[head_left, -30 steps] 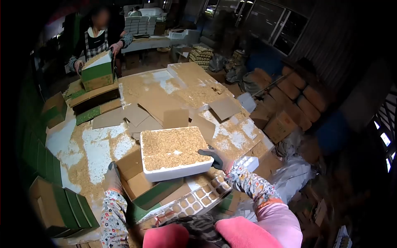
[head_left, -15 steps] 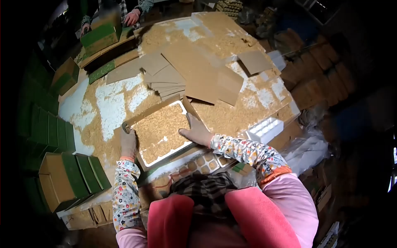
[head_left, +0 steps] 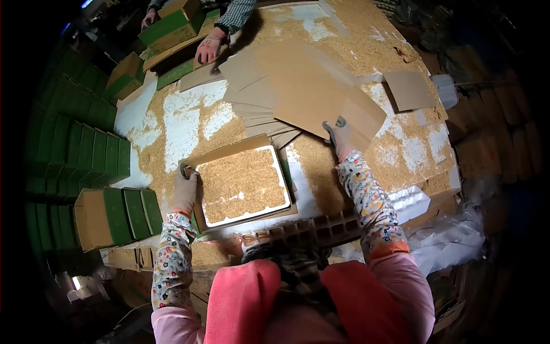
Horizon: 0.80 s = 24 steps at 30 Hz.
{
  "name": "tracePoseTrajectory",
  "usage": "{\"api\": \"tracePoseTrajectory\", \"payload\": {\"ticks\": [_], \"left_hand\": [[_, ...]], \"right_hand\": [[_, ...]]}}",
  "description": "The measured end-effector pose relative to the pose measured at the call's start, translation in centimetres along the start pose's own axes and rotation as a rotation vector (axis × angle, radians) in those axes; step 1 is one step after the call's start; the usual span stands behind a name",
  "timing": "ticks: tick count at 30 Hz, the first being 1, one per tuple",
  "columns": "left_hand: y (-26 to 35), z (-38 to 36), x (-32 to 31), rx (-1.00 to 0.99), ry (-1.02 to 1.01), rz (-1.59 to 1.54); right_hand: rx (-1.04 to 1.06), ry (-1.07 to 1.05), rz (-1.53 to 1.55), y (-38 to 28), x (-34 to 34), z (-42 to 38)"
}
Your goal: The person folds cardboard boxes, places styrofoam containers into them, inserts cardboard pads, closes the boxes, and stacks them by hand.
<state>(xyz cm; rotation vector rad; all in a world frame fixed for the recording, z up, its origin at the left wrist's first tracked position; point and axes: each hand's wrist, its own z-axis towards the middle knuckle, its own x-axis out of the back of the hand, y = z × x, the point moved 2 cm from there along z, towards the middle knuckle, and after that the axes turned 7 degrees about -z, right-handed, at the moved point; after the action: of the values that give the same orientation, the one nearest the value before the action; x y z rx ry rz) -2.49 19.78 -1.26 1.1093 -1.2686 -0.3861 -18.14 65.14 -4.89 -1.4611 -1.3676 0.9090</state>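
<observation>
An open cardboard box (head_left: pixel 243 144) stands on the table in front of me, slightly turned. Inside it lies a white foam tray (head_left: pixel 288 198), its top covered with loose tan, sawdust-like material (head_left: pixel 240 180). My left hand (head_left: pixel 185 192), gloved, is closed over the box's left wall. My right hand (head_left: pixel 340 139), also gloved, is away from the box, at the lower edge of a large flat cardboard sheet (head_left: pixel 312 86). Its thumb and fingers are apart on the cardboard; a firm grip cannot be made out. Smaller cardboard sheets (head_left: pixel 246 86) lie fanned out beside the large one.
Across the table, a co-worker's pink-gloved hand (head_left: pixel 211 47) reaches toward the smaller sheets, near a green box (head_left: pixel 172 28). Green boxes (head_left: pixel 117 215) line the left side. A white foam tray (head_left: pixel 409 203) sits at the right edge. Sawdust-like material (head_left: pixel 412 51) covers much of the table.
My right hand has left the tray's right side and moved up and right to the large sheet. The co-worker's hand has come down toward the smaller sheets. The view has shifted.
</observation>
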Motion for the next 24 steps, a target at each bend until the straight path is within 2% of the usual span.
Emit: {"api": "tracePoseTrajectory", "payload": {"ticks": [2,3,4,5,6,7,8,9,10,11,12,13,15,16,17,18,20,21,22,23,24], "left_hand": [[-0.1,0.0,-0.3,-0.022,0.017,-0.007],[-0.2,-0.1,-0.3,0.105,0.005,-0.046],[-0.9,0.3,-0.5,0.008,0.047,0.042],[2.9,-1.4,0.0,0.023,0.006,-0.031],[1.6,-0.7,-0.1,-0.052,0.082,0.062],[1.1,-0.2,0.4,-0.098,-0.035,-0.082],[-2.0,1.7,0.9,-0.177,0.056,-0.115],[-5.1,3.5,1.4,-0.258,0.146,-0.141],[-1.0,1.9,2.6,-0.257,0.215,-0.216],[3.5,0.1,3.7,-0.262,0.283,-0.292],[7.6,-3.6,4.7,-0.521,0.328,0.01],[8.7,-5.1,4.5,-0.705,0.126,0.247],[9.5,-8.6,1.8,-0.456,-0.473,0.763],[8.0,-9.4,0.0,-0.348,-0.68,0.87],[7.0,-10.5,-1.4,-0.434,-0.554,0.954],[6.5,-9.7,-2.4,-0.378,-0.586,0.931],[5.6,-8.9,-4.6,-0.263,-0.698,0.884],[6.4,-7.9,-4.4,-0.261,-0.84,0.816],[5.5,-6.3,-4.5,-0.351,-0.821,0.574],[4.1,-5.3,-4.1,-0.426,-0.79,0.325],[5.0,-5.5,-1.5,-0.646,-0.389,0.344]], "right_hand": [[0.306,0.168,-0.037,-2.8,0.2,-1.6],[0.542,0.284,-0.325,-4.9,-0.5,-4.0],[0.784,0.397,-0.614,-7.3,-1.5,-7.4],[0.75,0.265,-0.666,-9.7,-4.3,-11.9],[1.004,0.149,-0.819,-10.0,-7.0,-15.0],[1.183,-0.135,-1.008,-9.1,-9.6,-17.4],[1.355,-0.428,-1.191,-8.3,-11.6,-19.3],[1.279,-0.653,-1.396,-5.7,-13.1,-20.3],[1.175,-0.878,-1.598,-3.0,-14.3,-20.4],[0.965,-1.071,-1.568,-1.8,-14.6,-20.0],[0.744,-1.251,-1.526,-1.2,-14.3,-19.6],[0.653,-1.313,-1.49,-1.6,-14.2,-19.6],[0.642,-1.19,-1.478,-2.9,-14.5,-19.5],[0.636,-1.134,-1.46,-3.6,-14.9,-19.8],[0.707,-0.842,-1.459,-6.1,-15.8,-21.3],[0.81,-0.578,-1.471,-5.0,-16.6,-21.1],[0.467,-0.744,-1.62,-0.1,-17.5,-18.6],[0.43,-0.858,-1.549,-0.7,-17.3,-18.8],[0.421,-0.959,-1.474,-2.6,-17.4,-17.7],[0.217,-1.086,-0.919,-4.3,-15.9,-16.1],[0.162,-0.914,-0.617,-5.7,-13.9,-15.7]]}}
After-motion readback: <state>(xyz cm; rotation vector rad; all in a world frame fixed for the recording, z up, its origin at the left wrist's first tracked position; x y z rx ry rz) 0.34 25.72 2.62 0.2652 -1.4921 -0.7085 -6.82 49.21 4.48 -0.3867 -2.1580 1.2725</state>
